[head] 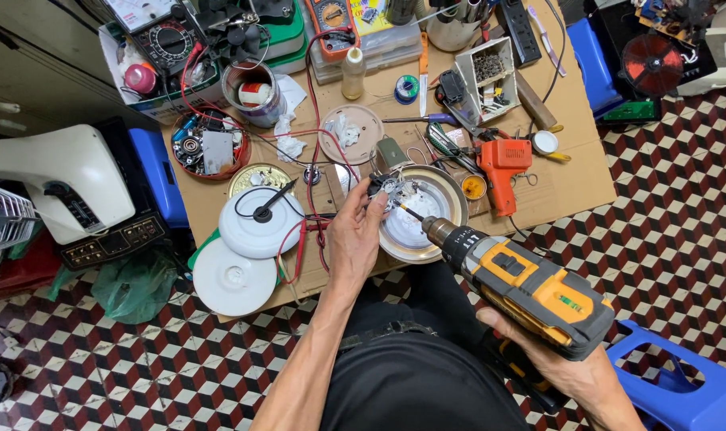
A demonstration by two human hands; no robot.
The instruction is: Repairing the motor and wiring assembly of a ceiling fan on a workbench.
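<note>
On the cardboard-covered table [571,183], the left hand [355,231] pinches a small wired part [391,187] over the round metal plate [451,195]. The right hand [567,363] grips the cordless drill [523,283], bit on the part. Screw-driving appears underway; next calls for steady alignment.

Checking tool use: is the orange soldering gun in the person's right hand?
No, the right hand grips a yellow-and-grey cordless drill; the orange soldering gun lies on the cardboard.
</note>
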